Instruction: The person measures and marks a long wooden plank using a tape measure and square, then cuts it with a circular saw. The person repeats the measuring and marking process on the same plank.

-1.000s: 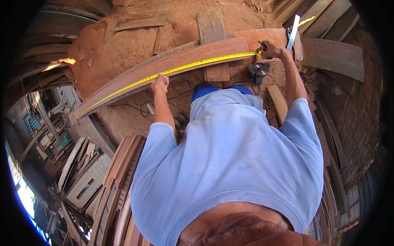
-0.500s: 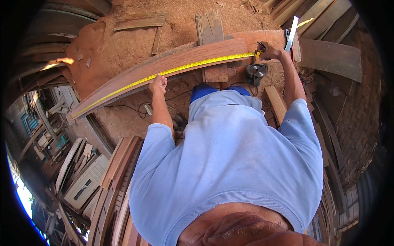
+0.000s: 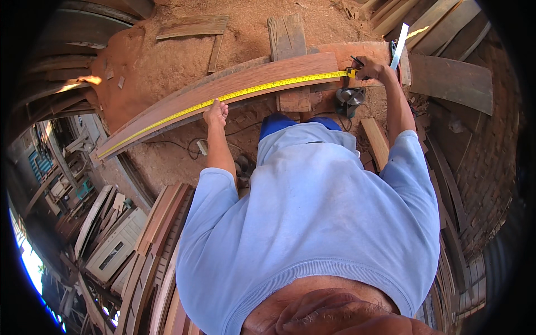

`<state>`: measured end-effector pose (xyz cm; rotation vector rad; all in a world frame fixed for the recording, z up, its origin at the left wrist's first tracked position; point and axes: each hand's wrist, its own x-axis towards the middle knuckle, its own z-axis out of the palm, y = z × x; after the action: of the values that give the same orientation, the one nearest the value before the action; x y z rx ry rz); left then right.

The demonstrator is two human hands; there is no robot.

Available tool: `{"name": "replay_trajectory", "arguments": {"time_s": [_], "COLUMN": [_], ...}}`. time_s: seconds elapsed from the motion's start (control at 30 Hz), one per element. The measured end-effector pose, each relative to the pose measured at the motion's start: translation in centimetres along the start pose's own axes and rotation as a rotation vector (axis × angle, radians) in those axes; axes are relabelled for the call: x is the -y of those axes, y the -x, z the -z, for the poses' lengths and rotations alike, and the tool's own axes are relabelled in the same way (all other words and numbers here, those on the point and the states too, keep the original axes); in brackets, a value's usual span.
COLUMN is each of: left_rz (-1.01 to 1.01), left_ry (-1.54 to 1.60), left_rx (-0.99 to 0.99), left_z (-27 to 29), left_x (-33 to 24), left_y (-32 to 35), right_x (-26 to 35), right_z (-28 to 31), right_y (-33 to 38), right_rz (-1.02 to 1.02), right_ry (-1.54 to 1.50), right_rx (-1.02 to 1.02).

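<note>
A long reddish-brown plank (image 3: 262,78) lies across in front of me on a wooden block (image 3: 287,36). A yellow measuring tape (image 3: 184,111) runs along its near edge. My left hand (image 3: 216,113) rests on the plank's near edge with its fingers pressing on the tape. My right hand (image 3: 371,70) is closed on the tape's case at the plank's right end, with a dark pencil-like stick beside its fingers. A metal square (image 3: 398,47) stands just right of that hand.
Sawdust (image 3: 167,61) covers the ground beyond the plank. A small power tool (image 3: 350,99) sits on the ground below my right hand, with a cable trailing left. Stacked boards (image 3: 159,234) lie at lower left, more planks (image 3: 452,78) at right.
</note>
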<state>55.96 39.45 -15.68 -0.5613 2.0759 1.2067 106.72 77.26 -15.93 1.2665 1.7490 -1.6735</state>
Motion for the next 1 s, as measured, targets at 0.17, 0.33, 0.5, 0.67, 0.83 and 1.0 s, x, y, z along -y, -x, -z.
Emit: {"name": "replay_trajectory", "arguments": {"time_s": [0.17, 0.33, 0.5, 0.67, 0.83, 1.0], "left_rz": [0.005, 0.005, 0.009, 0.014, 0.011, 0.005], "left_ry": [-0.002, -0.017, -0.01, -0.02, -0.01, -0.014], "left_rx": [0.014, -0.007, -0.027, -0.043, -0.036, -0.032], "left_z": [0.3, 0.1, 0.0, -0.2, 0.1, -0.1], "left_x": [0.2, 0.0, -0.1, -0.2, 0.1, -0.1], "left_y": [-0.3, 0.0, 0.2, 0.2, -0.4, 0.0], "right_x": [0.8, 1.6, 4.2, 7.1, 5.4, 3.5], "right_z": [-0.3, -0.4, -3.1, -6.9, -10.0, -11.1], "right_y": [0.8, 3.3, 8.1, 11.8, 10.5, 8.9], "right_rz": [-0.038, 0.054, 0.133, 0.238, 0.468, 0.459], "right_ry": [0.151, 0.162, 0.036, -0.147, -0.268, -0.068], "right_rx": [-0.136, -0.607, -0.744, -0.761, -0.775, -0.72]}}
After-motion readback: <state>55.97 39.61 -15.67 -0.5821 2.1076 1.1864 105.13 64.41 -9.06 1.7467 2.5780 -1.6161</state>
